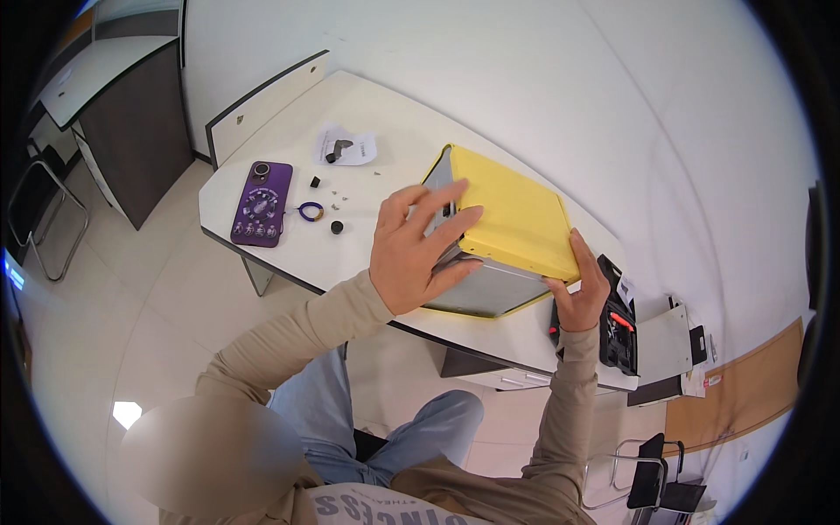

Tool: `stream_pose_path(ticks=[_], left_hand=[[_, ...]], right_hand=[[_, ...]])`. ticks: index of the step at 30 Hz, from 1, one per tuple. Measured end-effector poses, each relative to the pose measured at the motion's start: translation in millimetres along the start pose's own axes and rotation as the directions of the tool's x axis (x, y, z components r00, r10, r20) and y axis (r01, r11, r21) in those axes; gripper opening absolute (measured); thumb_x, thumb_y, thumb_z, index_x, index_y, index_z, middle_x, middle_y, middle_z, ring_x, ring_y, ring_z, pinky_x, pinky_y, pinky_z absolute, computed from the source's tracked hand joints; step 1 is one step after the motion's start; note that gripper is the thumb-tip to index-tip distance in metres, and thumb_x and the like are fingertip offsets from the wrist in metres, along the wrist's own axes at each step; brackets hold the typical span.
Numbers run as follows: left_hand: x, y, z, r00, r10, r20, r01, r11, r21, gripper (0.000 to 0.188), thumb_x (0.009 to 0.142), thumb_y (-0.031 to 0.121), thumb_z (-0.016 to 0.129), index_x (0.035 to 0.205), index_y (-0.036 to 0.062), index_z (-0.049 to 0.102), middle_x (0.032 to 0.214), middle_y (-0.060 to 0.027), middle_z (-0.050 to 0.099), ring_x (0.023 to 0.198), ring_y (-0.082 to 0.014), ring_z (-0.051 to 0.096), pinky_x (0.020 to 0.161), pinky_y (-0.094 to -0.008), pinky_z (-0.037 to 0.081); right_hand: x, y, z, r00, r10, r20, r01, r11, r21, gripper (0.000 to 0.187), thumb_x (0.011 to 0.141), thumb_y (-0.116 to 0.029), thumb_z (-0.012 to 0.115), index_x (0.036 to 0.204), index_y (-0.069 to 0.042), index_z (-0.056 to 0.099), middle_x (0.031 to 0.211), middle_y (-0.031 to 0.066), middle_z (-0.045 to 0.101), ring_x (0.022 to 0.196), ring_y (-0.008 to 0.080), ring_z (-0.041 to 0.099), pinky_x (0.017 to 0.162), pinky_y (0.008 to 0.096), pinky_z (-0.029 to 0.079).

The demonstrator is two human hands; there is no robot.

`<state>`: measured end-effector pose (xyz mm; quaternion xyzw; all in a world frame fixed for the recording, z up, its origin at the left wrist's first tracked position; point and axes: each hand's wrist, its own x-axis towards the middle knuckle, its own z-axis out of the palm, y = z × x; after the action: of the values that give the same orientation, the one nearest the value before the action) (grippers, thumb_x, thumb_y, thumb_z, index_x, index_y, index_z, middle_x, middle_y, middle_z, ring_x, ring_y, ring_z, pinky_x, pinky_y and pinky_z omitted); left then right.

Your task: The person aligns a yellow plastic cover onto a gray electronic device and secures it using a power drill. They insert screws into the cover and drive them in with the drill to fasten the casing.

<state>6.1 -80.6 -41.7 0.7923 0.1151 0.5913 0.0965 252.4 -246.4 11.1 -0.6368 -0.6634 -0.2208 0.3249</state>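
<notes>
Yellow, smooth sheet covers the box (521, 210), which rests on the table (350, 105) directly between the two hands. The right hand (582, 293) is clamped on its right end, with the thumb at the near edge and the fingers at the corner. The left hand (407, 249) has its fingers spread apart at the left end; these are blurred, so one cannot tell how firmly they touch. The box looks stiff and probably rather heavy, and its surface may be slippery; both ends, along the edges, seem the good places to hold. Just beside the right hand, on its right, lies a black tool case (617, 346). Leftward from the left hand come a black cap (337, 227), a cord loop (311, 211), and farther a purple phone (262, 201).
</notes>
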Motion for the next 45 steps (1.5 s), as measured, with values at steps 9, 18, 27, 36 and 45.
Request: stream_pose_path(ticks=[9,18,27,36,45], left_hand=[[5,1,25,0.991,-0.062,-0.116,0.022,0.949,-0.314,0.058,0.084,0.024,0.075,0.133,0.0034,0.050,0.144,-0.0179,0.048,0.117,-0.0384,0.047,0.099,-0.0445,0.041],[6,0,21,0.997,-0.040,-0.069,0.023,0.972,-0.232,0.057,0.092,0.028,0.066,0.138,0.0030,0.045,0.141,-0.0205,0.046,0.119,-0.0337,0.044,0.102,-0.0437,0.038],[4,-5,24,0.999,-0.043,-0.027,0.036,0.972,-0.234,0.057,0.091,0.038,0.069,0.129,0.0033,0.044,0.133,-0.0204,0.040,0.117,-0.0340,0.043,0.099,-0.0424,0.041],[2,-4,27,0.998,-0.023,-0.060,0.010,0.979,-0.204,0.054,0.092,0.043,0.066,0.122,0.0036,0.044,0.136,-0.0188,0.045,0.126,-0.0390,0.039,0.108,-0.0494,0.032],[4,-10,34,0.997,0.044,-0.057,-0.063,0.916,-0.397,0.035,0.089,0.024,0.065,0.113,0.0067,0.047,0.130,-0.0177,0.057,0.135,-0.0426,0.035,0.110,-0.0521,0.029]], right_hand=[[-6,1,8,0.997,0.019,-0.078,-0.014,0.998,0.069,0.072,0.073,-0.021,0.085,0.134,0.002,0.056,0.131,0.0259,0.061,0.116,0.0389,0.064,0.094,0.0409,0.054],[-6,-3,19,0.987,0.042,-0.155,-0.028,0.996,0.087,0.069,0.073,-0.025,0.087,0.129,0.003,0.058,0.130,0.0260,0.061,0.115,0.0395,0.064,0.095,0.0413,0.054],[-5,-2,18,0.989,-0.002,-0.148,0.008,0.999,0.044,0.069,0.076,-0.030,0.085,0.131,0.002,0.057,0.130,0.0251,0.061,0.112,0.0400,0.065,0.091,0.0421,0.056],[-6,-3,17,0.993,0.004,-0.122,0.003,0.998,0.059,0.070,0.076,-0.028,0.085,0.132,0.001,0.055,0.135,0.0251,0.058,0.115,0.0399,0.064,0.092,0.0423,0.055],[-16,-2,17,0.990,0.101,-0.096,-0.070,0.957,0.282,0.066,0.079,-0.012,0.076,0.138,0.000,0.050,0.145,0.0253,0.049,0.132,0.0385,0.051,0.106,0.0426,0.044]])
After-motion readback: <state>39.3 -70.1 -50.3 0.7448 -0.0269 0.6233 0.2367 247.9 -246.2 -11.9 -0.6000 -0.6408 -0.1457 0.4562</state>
